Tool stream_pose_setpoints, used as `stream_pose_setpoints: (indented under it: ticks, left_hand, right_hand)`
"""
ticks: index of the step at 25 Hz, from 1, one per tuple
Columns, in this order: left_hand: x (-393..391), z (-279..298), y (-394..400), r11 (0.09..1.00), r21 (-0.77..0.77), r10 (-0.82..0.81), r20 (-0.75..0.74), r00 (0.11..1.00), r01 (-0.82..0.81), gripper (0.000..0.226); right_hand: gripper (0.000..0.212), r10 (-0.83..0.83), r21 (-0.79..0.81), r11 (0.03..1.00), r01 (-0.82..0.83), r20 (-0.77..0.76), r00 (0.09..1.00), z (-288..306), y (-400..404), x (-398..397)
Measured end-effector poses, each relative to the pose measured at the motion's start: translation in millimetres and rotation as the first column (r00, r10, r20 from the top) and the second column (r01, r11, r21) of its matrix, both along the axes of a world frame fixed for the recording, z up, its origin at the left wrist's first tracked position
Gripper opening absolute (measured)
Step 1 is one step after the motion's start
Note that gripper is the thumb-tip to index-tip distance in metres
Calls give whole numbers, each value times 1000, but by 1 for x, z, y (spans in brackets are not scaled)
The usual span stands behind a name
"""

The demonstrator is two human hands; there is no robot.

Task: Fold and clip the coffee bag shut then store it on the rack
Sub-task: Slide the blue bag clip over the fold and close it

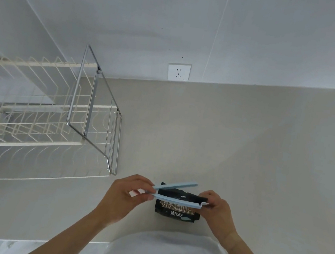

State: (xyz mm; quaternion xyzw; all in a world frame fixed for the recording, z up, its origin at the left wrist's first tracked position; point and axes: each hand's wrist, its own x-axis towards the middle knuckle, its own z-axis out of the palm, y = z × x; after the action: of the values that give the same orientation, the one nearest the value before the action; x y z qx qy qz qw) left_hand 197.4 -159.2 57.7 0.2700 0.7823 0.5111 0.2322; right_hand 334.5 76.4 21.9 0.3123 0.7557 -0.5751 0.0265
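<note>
left hand point(127, 195) pinched hinge end of open blue clip point(175, 194) | right hand point(218, 209) pinched clip's far end and folded top of black coffee bag point(177, 210) between both hands | rack point(38, 119) stood beyond left hand on counter point(246, 150)

Black coffee bag point(177, 210) and open clip

Pale blue plastic clip point(176, 192) gapes over the bag's folded top; white wire rack point(30, 125) stands well left of it.

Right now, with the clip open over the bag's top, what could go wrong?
The blue clip gapes at its right end while the right hand pinches the coffee bag fold there, so closing may catch fingertips or let the fold spring out. The left hand holds only the hinge end, so the arms may close skewed.
</note>
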Motion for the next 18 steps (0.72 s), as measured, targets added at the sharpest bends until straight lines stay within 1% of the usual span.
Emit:
stream_pose_setpoints:
  ticks: [2, 4, 6, 8, 10, 13, 14, 17, 18]
  left_hand:
    - [2, -1, 4, 999, 22, 31, 60, 998, -32, 19]
    - [3, -3, 8, 998, -19, 65, 112, 992, -63, 21]
    - [4, -6, 10, 994, -63, 94, 134, 986, -86, 22]
    - [6, -7, 12, 992, -64, 122, 165, 979, -112, 23]
    - [8, -8, 17, 990, -68, 137, 189, 972, -127, 24]
    - [10, -9, 21, 988, -80, 147, 199, 969, -133, 26]
    - [10, -9, 22, 988, -83, 146, 199, 969, -131, 27]
    - [9, -9, 23, 989, -95, 125, 181, 975, -110, 27]
    - [9, -8, 24, 990, -96, 117, 170, 979, -102, 27]
  right_hand:
    - [30, -4, 4, 1000, 4, 2, 1000, 1, -2, 1]
    - [22, 5, 15, 1000, -5, 7, 1000, 1, -2, 1]
    - [22, 26, 49, 998, -26, 10, 1000, 0, -2, 1]
    - [17, 55, 97, 994, -58, 28, 998, -1, -1, 0]
    - [18, 72, 140, 987, -79, 57, 996, -2, 1, 1]
    - [13, 116, 183, 976, -119, 24, 993, -3, 1, 2]
    - [13, 121, 180, 976, -122, 17, 993, -2, 1, 2]
    - [33, 105, 172, 979, -106, 13, 994, -3, 4, 1]
    - [35, 99, 163, 982, -101, 18, 995, -3, 5, 0]
